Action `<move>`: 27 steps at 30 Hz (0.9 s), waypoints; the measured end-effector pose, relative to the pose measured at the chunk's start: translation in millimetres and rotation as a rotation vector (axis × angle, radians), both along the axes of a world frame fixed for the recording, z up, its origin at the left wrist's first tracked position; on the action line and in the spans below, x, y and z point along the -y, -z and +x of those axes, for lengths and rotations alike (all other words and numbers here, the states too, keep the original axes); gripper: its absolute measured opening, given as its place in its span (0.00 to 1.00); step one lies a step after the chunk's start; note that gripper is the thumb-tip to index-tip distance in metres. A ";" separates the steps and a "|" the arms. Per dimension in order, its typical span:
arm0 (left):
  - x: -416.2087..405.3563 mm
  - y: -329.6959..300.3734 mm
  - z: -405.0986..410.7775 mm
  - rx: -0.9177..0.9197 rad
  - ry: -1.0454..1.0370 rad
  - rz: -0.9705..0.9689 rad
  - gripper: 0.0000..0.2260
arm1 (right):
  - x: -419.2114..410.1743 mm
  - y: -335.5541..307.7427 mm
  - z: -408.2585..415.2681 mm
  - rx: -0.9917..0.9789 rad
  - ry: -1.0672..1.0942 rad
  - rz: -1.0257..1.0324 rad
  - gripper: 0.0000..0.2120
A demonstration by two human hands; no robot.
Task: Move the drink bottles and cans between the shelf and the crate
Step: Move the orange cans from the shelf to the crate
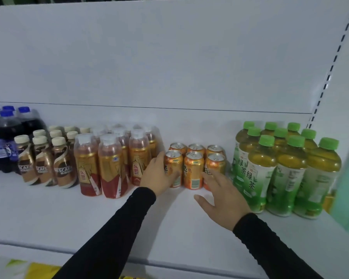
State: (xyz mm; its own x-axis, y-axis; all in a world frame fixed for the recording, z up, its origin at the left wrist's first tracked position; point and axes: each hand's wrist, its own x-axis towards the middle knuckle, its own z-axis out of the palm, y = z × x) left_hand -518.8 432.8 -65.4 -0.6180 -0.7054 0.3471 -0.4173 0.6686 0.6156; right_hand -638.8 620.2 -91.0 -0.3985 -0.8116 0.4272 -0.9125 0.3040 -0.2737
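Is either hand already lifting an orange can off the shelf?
No: all six orange cans stand on the shelf; the left hand and right hand are open beside them.

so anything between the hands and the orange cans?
Nothing visible. The left hand already touches the front-left orange can; the right hand reaches the front-right can, fingers overlapping its lower part. Red-gold bottles and green tea bottles flank the cans, clear of both hands.
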 end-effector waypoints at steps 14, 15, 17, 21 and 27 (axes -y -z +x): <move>27.0 9.4 21.5 -0.202 0.323 0.410 0.23 | 49.2 -3.2 36.2 0.206 0.061 -0.031 0.33; 27.5 9.6 27.0 -0.219 0.345 0.459 0.23 | 54.8 -0.3 37.8 0.244 0.036 -0.019 0.37; 26.3 6.7 35.0 -0.257 0.371 0.532 0.23 | 62.4 4.2 39.0 0.321 0.000 -0.023 0.45; 21.1 -0.7 45.9 -0.396 0.401 0.704 0.22 | 70.7 2.4 51.3 0.472 -0.138 -0.137 0.46; 17.4 2.5 49.0 -0.464 0.410 0.691 0.24 | 69.7 7.2 61.5 0.625 -0.175 -0.308 0.39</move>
